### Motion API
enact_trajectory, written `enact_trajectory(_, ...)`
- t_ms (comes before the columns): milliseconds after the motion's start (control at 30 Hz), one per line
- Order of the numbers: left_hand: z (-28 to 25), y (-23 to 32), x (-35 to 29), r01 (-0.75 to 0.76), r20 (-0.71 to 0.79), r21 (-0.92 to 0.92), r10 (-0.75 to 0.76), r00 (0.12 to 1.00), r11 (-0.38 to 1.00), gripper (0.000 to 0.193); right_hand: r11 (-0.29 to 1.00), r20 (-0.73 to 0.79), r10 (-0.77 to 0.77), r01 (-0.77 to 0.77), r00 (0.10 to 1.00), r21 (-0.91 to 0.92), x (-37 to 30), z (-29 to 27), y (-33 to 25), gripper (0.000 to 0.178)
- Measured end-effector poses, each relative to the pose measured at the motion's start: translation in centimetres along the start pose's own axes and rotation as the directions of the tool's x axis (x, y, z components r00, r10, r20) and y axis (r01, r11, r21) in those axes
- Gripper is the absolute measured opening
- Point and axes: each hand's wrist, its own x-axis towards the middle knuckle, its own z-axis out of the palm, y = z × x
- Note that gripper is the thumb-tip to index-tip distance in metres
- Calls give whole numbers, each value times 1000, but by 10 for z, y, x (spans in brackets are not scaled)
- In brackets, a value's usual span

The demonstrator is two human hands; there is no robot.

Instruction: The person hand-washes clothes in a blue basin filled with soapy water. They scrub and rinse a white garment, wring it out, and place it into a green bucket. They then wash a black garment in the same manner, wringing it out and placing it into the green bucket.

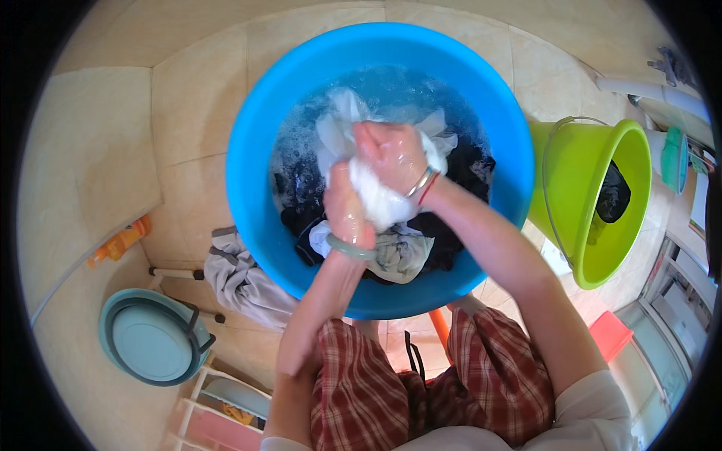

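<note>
White, wet fabric is bunched between the person's two hands: the white cloth (380,197) sits over the middle of the big blue basin (252,150), above the foamy water (391,81) and the dark clothes (472,169) in it. The right hand (392,154) is curled tight around the upper part of the bundle, and the left hand (346,201) appears closed on its left side, just beside the right. Some fingertips are blurred or buried in folds, so I cannot tell exactly what each one pinches.

To work the cloth well, the hands are best kept low over the basin, so drips and suds fall back inside. Rubbing one fold against another, rather than skin against skin, should spread the lather; shifting the grip along would let every part have its turn. A firm hold matters, since soapy fabric is likely to slip.

The cloth looks soaked and creased, thick and bright white below the right hand, while thinner, almost see-through folds fan out beyond the hands toward the water. A greyish-beige cloth (404,255) lies crumpled nearby, toward the near side of the basin.
</note>
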Motion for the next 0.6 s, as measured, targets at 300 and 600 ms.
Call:
enact_trajectory(300, -37, 13, 11, 101, 398, -11, -88, 913, 995, 42, 996, 48, -85, 83, 995, 41, -43, -8, -91, 14)
enact_trajectory(600, 6, 25, -40, -320, 345, 399, 183, 921, 859, 12, 762, 154, 576, -596, 802, 254, -47, -24, 14, 40)
